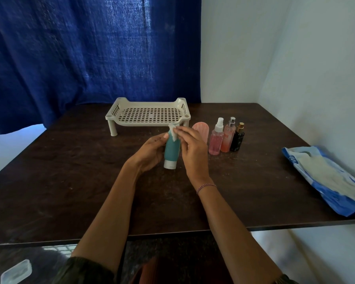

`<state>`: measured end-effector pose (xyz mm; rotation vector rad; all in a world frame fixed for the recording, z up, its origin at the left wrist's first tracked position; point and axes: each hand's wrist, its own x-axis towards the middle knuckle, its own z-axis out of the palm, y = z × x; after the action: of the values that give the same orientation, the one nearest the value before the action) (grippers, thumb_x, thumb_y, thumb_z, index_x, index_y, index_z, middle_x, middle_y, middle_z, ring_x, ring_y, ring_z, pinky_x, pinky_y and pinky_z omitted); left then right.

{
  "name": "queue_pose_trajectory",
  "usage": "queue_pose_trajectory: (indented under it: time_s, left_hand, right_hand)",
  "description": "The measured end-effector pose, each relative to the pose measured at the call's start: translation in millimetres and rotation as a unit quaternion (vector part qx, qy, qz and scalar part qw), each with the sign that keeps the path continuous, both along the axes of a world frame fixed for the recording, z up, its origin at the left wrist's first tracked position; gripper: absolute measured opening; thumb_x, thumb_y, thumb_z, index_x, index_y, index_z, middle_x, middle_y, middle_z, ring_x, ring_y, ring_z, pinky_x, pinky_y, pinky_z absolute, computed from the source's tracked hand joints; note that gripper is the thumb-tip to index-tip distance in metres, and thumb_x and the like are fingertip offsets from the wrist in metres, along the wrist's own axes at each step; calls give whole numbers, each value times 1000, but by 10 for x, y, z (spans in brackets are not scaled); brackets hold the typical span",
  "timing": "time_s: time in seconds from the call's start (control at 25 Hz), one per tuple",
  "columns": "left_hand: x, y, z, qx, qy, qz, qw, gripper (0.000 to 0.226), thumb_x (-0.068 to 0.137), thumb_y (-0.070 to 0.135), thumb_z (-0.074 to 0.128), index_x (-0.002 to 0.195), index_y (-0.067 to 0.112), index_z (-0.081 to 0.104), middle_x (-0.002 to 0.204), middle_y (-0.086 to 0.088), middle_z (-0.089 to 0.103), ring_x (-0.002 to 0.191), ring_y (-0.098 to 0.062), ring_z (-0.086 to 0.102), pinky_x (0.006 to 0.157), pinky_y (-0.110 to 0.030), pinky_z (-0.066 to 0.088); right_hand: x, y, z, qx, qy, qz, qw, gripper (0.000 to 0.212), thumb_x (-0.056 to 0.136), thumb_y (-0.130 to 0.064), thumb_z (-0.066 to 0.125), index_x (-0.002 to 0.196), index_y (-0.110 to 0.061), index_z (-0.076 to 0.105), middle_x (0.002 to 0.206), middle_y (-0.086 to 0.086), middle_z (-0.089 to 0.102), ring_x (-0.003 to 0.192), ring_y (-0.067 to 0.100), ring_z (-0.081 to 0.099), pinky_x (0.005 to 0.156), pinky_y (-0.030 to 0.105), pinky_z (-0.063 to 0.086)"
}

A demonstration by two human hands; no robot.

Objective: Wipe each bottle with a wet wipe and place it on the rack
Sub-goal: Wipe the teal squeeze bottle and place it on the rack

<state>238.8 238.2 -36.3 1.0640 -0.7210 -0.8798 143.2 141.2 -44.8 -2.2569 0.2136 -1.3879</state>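
1. Two hands meet above the dark desk [70, 191]; the left hand [150, 152] has its grip wrapped round a teal tube [172, 149], thumb on the near side, cap end down and the tube tilted slightly.
2. Right hand [193, 148] pinches a white wipe [173, 133] against the tube's upper end, fingers pressed together on it; a thin bracelet [206, 187] circles that wrist.
3. Cream rack [150, 115] stands behind the hands on short legs, nothing on its perforated tray.
4. Right of the hands stand a pink tube [202, 131], partly hidden, then a pink spray [216, 140], an orange spray [227, 138] and a black bottle [237, 139], close in a row.
5. Blue wipe pack [326, 181] lies at the desk's right edge, well apart; a blue curtain [90, 58] hangs behind.
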Motion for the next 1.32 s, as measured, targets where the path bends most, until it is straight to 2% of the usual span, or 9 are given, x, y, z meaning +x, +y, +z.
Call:
queue_pose_trajectory:
  time_s: [0.16,0.44,0.64,0.88,1.08,1.32]
  left_hand:
    - [7,11,1,8,1,-14,1000,30,99,20,34,118,9,55,110,-12,62,98,-21,61,85,-34,54]
    - [-40,37,33,-4,6,22,1000,28,100,11,30,111,8,55,98,-8,64,84,-12,67,73,-25,56]
    - [-55,29,30,21,-12,15,1000,28,101,17,31,114,10,54,103,-9,62,90,-17,61,77,-28,54]
    - [-104,41,72,67,-17,45,997,28,101,24,30,109,15,55,100,-8,61,84,-17,60,68,-29,53]
    - [-96,61,89,64,-21,61,996,32,101,30,30,107,14,58,91,-5,67,77,-15,65,71,-32,51]
    - [-116,26,87,42,-18,107,993,37,101,32,30,101,12,62,83,-5,70,70,-13,65,61,-25,54]
  right_hand:
    - [-15,3,16,4,3,-22,1000,30,86,-3,55,115,-3,62,118,11,62,113,16,54,104,15,34]
    - [-26,139,40,-100,23,47,994,37,86,-12,45,117,0,60,118,14,61,117,17,48,107,19,29]
    - [-6,75,42,-55,9,12,998,35,87,-15,46,115,-3,62,116,10,62,112,15,51,104,18,35]
    - [-8,65,50,-36,25,-3,999,37,86,-14,44,118,-4,61,119,9,61,113,17,53,101,26,42]
    - [-21,32,45,-18,27,0,999,35,85,-2,55,119,-4,60,122,11,60,116,19,53,101,30,44]
    - [25,-1,13,22,7,24,999,31,89,-3,55,119,-6,61,124,7,59,117,14,52,102,31,44]
